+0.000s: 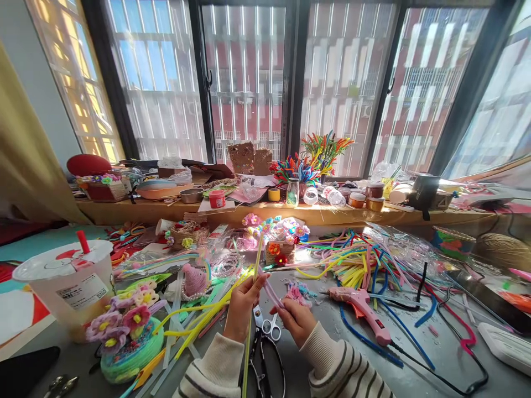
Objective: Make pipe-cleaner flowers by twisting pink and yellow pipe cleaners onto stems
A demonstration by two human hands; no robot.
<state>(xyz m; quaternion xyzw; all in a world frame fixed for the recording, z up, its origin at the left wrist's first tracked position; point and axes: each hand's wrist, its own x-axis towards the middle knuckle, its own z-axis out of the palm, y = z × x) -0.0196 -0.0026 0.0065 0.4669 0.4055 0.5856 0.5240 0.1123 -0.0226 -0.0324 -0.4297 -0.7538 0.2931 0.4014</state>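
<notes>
My left hand [245,307] is closed around a long yellow-green pipe cleaner [258,257] that stands nearly upright and runs down past my wrist. Between my hands stretches a lilac pipe cleaner [271,292], its upper end at my left fingertips. My right hand [296,323] pinches the lower end of it. Below my hands lie scissors with white handles [271,330] and a black-handled tool [262,354], partly hidden by the yellow-green stem. Just behind my right hand is a small heap of pink and blue fuzzy scraps [299,291].
A pink glue gun [365,312] with its cord lies at right, near a bundle of coloured pipe cleaners [352,265]. At left stand a lidded drink cup [68,282] and a green base with fuzzy flowers [133,348]. Jars and craft items crowd the windowsill [257,213].
</notes>
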